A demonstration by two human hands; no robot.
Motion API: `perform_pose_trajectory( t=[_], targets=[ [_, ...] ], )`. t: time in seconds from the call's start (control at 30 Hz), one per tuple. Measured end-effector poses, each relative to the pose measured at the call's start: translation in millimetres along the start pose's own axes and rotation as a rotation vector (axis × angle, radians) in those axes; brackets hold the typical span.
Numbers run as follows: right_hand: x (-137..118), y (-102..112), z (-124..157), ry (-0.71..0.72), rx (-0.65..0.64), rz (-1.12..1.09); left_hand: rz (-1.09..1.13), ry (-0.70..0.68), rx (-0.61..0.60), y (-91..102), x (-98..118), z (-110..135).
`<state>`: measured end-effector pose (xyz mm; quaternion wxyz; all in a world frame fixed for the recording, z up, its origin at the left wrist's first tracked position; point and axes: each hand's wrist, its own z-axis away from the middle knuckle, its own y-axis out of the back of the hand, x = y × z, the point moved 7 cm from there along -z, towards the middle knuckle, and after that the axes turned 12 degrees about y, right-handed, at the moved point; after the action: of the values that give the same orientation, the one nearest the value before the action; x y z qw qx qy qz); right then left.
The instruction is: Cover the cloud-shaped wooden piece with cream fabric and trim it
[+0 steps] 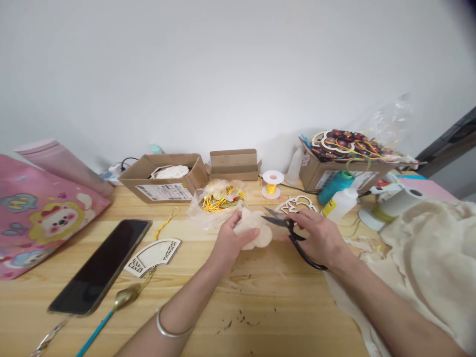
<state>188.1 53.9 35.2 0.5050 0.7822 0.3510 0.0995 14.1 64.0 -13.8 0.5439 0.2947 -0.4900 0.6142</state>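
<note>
My left hand (pixel 235 234) pinches a cream, flower-shaped piece of cloth (pixel 263 235) with scalloped edges, held above the wooden table. In my right hand (pixel 323 238) is a pair of black-handled scissors (pixel 288 224), with its blades parted and pointing left at the cloth's right edge. Whether the blades touch the cloth I cannot tell. Just behind the scissors lies a pale openwork flower frame (pixel 302 203). A spool of yellow thread (pixel 272 184) stands behind the cloth, and a plastic bag of yellow cords (pixel 222 201) lies to its left.
A phone (pixel 101 267), a fan-shaped ornament (pixel 154 257) and a teal-handled spoon (pixel 96 331) lie left. Cardboard boxes (pixel 163 178) line the wall. On the right are a white bottle (pixel 342 204), a teal thread cone (pixel 336 186) and crumpled cream cloth (pixel 435 263). Dark scraps dot the front.
</note>
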Motion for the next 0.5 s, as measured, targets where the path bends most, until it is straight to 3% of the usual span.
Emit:
perform_pose_trajectory(
  t=[0.23,0.37,0.5],
  targets=[
    [-13.8,7.6,-3.0,0.030,0.060,0.340,-0.001,0.024,-0.002,-3.6,-1.1,2.0],
    [-11.5,8.6,-2.4,0.023,0.078,0.344,0.010,0.027,-0.002,-2.5,-0.5,2.2],
    [8.5,14.2,0.4,-0.120,0.151,0.223,-0.024,0.019,-0.012,-1.6,-0.9,2.2]
  ],
)
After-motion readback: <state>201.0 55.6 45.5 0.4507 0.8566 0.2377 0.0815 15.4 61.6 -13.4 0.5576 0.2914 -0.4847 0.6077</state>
